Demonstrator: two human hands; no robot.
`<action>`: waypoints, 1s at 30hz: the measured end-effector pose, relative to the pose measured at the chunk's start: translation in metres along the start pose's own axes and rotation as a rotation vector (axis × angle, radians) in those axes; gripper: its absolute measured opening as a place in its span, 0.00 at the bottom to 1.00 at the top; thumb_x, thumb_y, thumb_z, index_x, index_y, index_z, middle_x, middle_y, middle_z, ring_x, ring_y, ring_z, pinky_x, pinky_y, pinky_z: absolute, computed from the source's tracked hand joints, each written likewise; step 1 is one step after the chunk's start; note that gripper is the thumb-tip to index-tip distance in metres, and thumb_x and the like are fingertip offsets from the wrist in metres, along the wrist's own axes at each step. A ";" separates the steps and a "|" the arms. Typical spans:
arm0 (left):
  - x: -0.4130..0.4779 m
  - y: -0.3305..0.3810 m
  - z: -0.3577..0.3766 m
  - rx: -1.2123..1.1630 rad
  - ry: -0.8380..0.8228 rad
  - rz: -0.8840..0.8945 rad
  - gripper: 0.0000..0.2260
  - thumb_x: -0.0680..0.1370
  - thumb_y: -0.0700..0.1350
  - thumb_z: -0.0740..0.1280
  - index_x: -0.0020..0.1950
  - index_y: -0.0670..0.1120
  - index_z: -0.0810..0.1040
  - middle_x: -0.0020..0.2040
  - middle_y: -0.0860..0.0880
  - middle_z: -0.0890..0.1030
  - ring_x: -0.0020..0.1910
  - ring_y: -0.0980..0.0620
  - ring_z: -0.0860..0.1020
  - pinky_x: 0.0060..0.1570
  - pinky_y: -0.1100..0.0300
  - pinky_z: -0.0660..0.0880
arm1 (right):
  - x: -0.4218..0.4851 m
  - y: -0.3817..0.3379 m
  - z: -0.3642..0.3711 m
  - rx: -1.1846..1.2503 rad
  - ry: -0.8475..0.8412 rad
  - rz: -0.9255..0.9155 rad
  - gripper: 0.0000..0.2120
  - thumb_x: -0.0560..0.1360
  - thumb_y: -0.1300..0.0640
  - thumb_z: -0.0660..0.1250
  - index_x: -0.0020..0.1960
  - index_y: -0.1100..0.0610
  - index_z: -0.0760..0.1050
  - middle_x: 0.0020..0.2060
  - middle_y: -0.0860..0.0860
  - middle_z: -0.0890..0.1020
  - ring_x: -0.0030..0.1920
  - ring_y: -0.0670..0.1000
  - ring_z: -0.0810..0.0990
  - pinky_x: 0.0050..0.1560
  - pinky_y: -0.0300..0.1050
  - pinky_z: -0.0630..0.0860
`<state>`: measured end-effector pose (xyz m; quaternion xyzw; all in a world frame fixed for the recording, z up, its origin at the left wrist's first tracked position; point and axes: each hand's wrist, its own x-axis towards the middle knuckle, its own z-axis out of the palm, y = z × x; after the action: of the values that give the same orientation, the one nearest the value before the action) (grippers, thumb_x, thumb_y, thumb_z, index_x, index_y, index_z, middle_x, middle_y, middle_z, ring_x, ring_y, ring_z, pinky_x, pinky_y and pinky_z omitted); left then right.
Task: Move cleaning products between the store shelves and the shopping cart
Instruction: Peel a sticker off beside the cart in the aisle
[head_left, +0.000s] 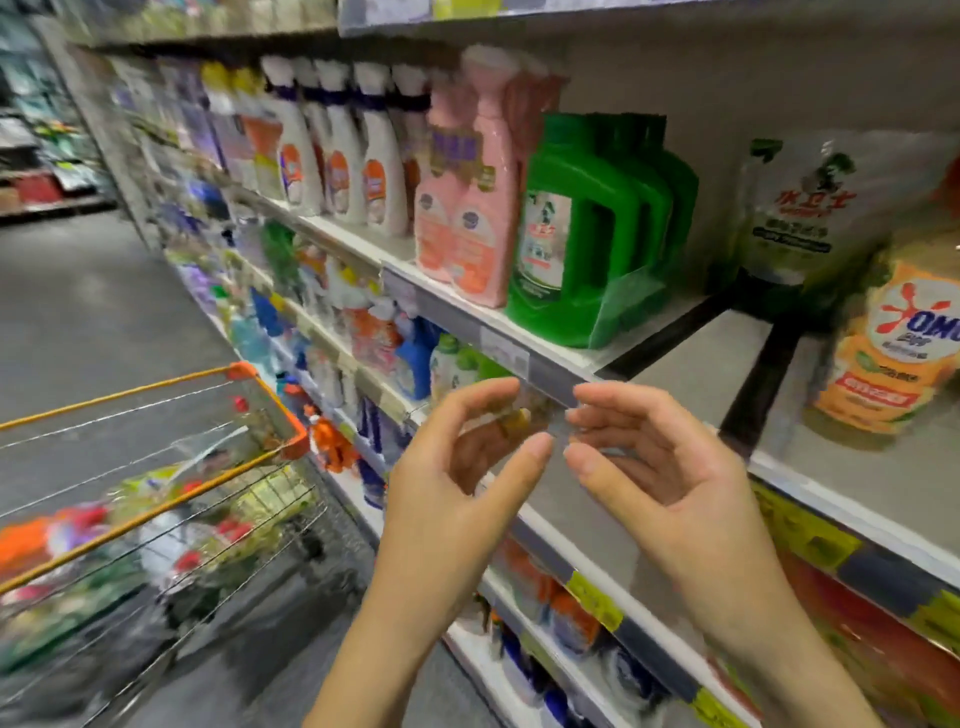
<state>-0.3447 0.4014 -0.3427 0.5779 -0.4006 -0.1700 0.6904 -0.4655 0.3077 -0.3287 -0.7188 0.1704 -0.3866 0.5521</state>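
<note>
My left hand (457, 467) and my right hand (639, 457) are raised side by side in front of the shelf edge (524, 358), fingers loosely curved, thumbs nearly touching, holding nothing. Above them on the shelf stand green detergent jugs (576, 234), pink spray bottles (467, 197) and white spray bottles (332, 150). A refill pouch with red characters (800, 213) and an orange OMO pouch (898, 353) sit to the right. The wire shopping cart (156, 499) with orange trim is at lower left, holding several blurred products.
The shelving runs away to the upper left with more bottles on lower tiers (363, 322). A black shelf bracket (758, 384) stands right of my hands. Grey aisle floor (78, 312) lies left of the shelves, beyond the cart.
</note>
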 end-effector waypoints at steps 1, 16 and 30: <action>0.000 -0.001 -0.019 0.015 0.034 0.001 0.14 0.73 0.47 0.72 0.58 0.52 0.78 0.56 0.55 0.82 0.57 0.56 0.80 0.57 0.58 0.77 | 0.007 0.002 0.018 0.016 -0.036 0.005 0.16 0.68 0.55 0.71 0.56 0.50 0.78 0.47 0.47 0.83 0.50 0.44 0.82 0.49 0.31 0.76; -0.005 -0.042 -0.327 0.127 0.497 -0.079 0.15 0.69 0.43 0.72 0.55 0.51 0.78 0.53 0.59 0.83 0.55 0.58 0.81 0.54 0.63 0.76 | 0.081 0.050 0.330 0.228 -0.399 0.022 0.17 0.67 0.51 0.75 0.55 0.49 0.79 0.49 0.50 0.84 0.47 0.47 0.82 0.48 0.34 0.77; 0.069 -0.138 -0.457 0.208 0.624 -0.275 0.20 0.70 0.44 0.73 0.60 0.54 0.75 0.57 0.61 0.79 0.57 0.62 0.78 0.60 0.66 0.72 | 0.195 0.141 0.465 0.178 -0.519 0.152 0.17 0.66 0.55 0.72 0.55 0.47 0.79 0.50 0.50 0.84 0.49 0.49 0.82 0.51 0.37 0.77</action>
<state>0.0722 0.6178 -0.4516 0.7178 -0.1042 -0.0350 0.6876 0.0319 0.4379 -0.4296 -0.7275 0.0420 -0.1605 0.6657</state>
